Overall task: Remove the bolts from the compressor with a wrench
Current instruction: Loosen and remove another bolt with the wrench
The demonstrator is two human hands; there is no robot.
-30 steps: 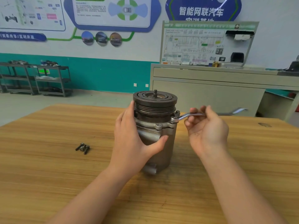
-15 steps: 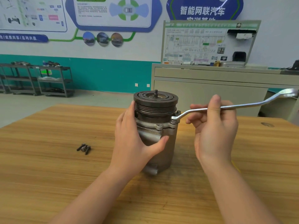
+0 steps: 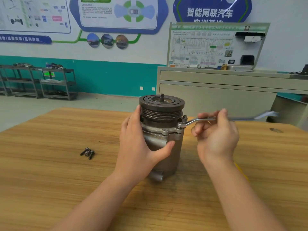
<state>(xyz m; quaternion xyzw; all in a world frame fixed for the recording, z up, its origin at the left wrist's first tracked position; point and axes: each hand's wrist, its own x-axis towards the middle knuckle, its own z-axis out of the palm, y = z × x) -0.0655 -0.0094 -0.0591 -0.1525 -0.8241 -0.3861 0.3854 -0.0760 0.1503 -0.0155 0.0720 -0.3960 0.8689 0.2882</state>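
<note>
Compressor: grey cast-metal cylinder compressor (image 3: 164, 144), grooved dark pulley on top, upright mid-table, nearer the far edge.
Left hand (image 3: 139, 147): wrapped round its body.
Right hand (image 3: 216, 135): fingers curled round slim steel ring wrench (image 3: 191, 121) seated on a flange bolt.
Loose bolts: three dark bolts (image 3: 87, 153) on grainy wooden table (image 3: 50, 172).

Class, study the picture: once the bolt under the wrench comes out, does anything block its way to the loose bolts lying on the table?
Yes. The compressor and the left hand gripping it stand between the wrench head at the right flange and the loose bolts on the table; the bolt must go over or around them.
</note>
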